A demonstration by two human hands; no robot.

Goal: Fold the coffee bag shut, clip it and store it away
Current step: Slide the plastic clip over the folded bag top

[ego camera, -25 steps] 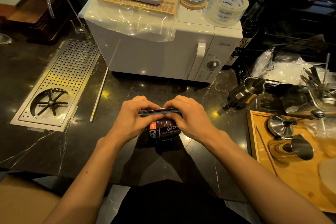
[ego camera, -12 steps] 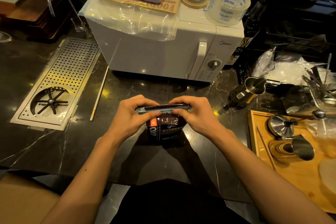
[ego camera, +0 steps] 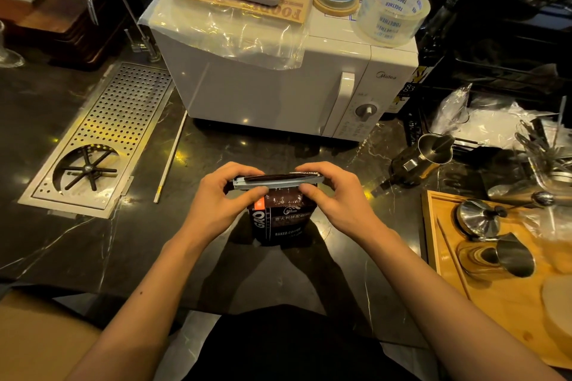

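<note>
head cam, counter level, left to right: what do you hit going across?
drain grate → white stick → left hand → coffee bag with clip across its top → right hand → steel pitcher → wooden tray

Beyond the two-handed grip, a white boxy microwave (ego camera: 278,83) blocks the far side, with a bare strip of dark marble counter (ego camera: 93,244) between. Left lies open counter up to a perforated steel drip tray (ego camera: 102,139). Right, a steel pitcher (ego camera: 433,151) and wooden tray (ego camera: 495,312) crowd in.
</note>
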